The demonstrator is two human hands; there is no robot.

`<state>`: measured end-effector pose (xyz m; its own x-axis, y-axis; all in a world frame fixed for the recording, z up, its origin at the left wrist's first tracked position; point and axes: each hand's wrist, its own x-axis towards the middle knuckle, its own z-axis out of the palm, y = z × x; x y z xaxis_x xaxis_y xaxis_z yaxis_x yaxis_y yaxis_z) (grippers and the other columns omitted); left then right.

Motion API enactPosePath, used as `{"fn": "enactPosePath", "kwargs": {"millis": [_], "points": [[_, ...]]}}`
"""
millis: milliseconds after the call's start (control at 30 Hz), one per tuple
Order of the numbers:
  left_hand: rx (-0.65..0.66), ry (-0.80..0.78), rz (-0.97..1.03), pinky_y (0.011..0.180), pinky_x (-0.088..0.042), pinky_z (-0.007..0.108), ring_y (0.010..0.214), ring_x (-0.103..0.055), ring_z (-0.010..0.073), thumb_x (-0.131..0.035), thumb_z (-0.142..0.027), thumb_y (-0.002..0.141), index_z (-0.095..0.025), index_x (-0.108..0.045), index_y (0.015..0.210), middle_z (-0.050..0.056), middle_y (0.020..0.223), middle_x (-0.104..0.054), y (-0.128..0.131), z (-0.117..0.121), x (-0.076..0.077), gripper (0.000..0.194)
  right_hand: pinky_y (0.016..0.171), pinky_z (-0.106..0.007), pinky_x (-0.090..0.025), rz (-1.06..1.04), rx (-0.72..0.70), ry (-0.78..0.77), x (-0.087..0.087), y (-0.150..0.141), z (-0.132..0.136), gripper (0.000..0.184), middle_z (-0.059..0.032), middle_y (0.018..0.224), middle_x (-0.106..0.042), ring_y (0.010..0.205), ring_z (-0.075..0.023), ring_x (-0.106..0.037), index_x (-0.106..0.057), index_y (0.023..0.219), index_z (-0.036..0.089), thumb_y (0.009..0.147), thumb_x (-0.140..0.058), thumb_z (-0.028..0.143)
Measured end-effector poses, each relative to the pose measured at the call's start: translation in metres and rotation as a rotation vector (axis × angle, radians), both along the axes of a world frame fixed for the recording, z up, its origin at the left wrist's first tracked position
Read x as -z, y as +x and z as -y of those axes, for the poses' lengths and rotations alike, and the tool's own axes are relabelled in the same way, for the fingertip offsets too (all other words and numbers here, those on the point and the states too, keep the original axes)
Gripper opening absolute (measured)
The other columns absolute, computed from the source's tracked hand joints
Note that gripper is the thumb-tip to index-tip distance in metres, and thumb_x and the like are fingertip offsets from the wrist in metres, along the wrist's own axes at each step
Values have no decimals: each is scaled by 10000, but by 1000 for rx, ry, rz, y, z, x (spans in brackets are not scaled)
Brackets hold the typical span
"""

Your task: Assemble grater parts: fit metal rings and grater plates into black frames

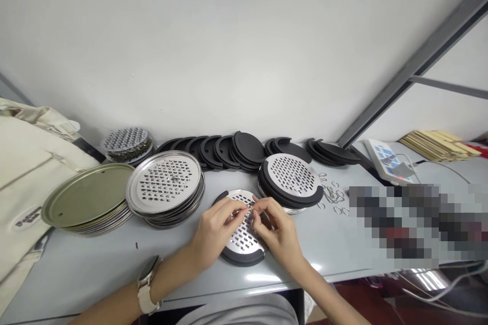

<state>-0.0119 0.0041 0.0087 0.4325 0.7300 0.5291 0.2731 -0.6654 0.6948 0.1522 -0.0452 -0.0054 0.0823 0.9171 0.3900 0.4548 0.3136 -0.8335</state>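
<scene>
In front of me a round perforated metal grater plate [243, 239] lies with a curved black rim [244, 259] along part of its edge. Above its middle, my left hand [218, 228] and my right hand [279, 226] meet fingertip to fingertip. Both are closed in a pinch, on something small that the fingers mostly hide. Just behind my right hand stands a stack of black-rimmed grater plates [293, 175]. Several loose metal rings [335, 195] are scattered to the right of that stack.
Silver-edged grater plates [165, 183] and green trays [91, 195] are stacked on the left. Grey grater discs [125, 142] and black discs [247, 150] line the wall. Farther right are a white device [387, 160], wooden boards [438, 144] and a pixelated patch.
</scene>
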Motion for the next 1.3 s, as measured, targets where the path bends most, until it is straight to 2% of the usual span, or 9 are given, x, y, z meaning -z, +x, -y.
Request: {"fn": "enactPosePath", "kwargs": {"millis": [133,233,433,667,967,1100,1233,1300], "points": [[21,117,13,672,-486,207,677,-596,107,-545,-129,903,-181,-623,891,4,790,-647,0,0,3,94,985,-414,-420,-1,-12,74,1,-2,-1,100,4,791,-525,735,-155,-522,-521,825,209,878,-516,124],[39,182,0,701,-497,209,706,-595,104,-538,-112,910,-169,-599,899,0,788,-630,0,-1,4,85,1045,-463,-382,2,-14,110,2,-4,-1,108,9,779,-518,727,-153,-519,-516,822,211,876,-515,118],[60,214,-11,733,-510,215,757,-602,110,-529,-103,918,-163,-584,928,7,817,-625,-1,-1,7,82,1081,-496,-354,42,2,128,5,-5,-3,114,9,796,-516,727,-150,-525,-505,842,214,882,-507,108],[99,178,-28,764,-503,226,788,-600,106,-526,-88,918,-164,-578,954,3,846,-616,-1,-2,11,99,1081,-522,-368,154,10,234,7,-8,-2,145,14,800,-502,724,-148,-532,-461,875,223,891,-495,83],[159,137,-37,847,-499,216,900,-604,106,-494,-81,931,-173,-572,988,18,936,-599,-1,-1,7,133,1146,-552,-278,310,-17,260,11,-7,-1,181,-4,862,-497,797,-158,-555,-447,960,220,902,-456,48],[125,111,-45,826,-507,218,865,-606,104,-499,-84,926,-187,-567,1005,7,925,-610,0,1,9,146,1158,-562,-254,331,-35,244,10,-7,0,169,-9,866,-481,810,-155,-546,-434,967,213,915,-447,52],[55,180,-44,851,-507,234,891,-617,117,-520,-81,915,-187,-540,1031,7,937,-636,1,1,10,159,1158,-578,-243,381,-47,252,6,-8,1,177,-18,879,-474,822,-157,-547,-429,991,201,918,-440,41],[65,244,-65,833,-513,247,866,-616,121,-510,-68,915,-181,-533,1013,8,909,-633,0,0,11,151,1155,-586,-243,405,-52,257,4,-8,1,182,-23,885,-479,819,-161,-552,-428,1001,199,917,-439,38]]}}
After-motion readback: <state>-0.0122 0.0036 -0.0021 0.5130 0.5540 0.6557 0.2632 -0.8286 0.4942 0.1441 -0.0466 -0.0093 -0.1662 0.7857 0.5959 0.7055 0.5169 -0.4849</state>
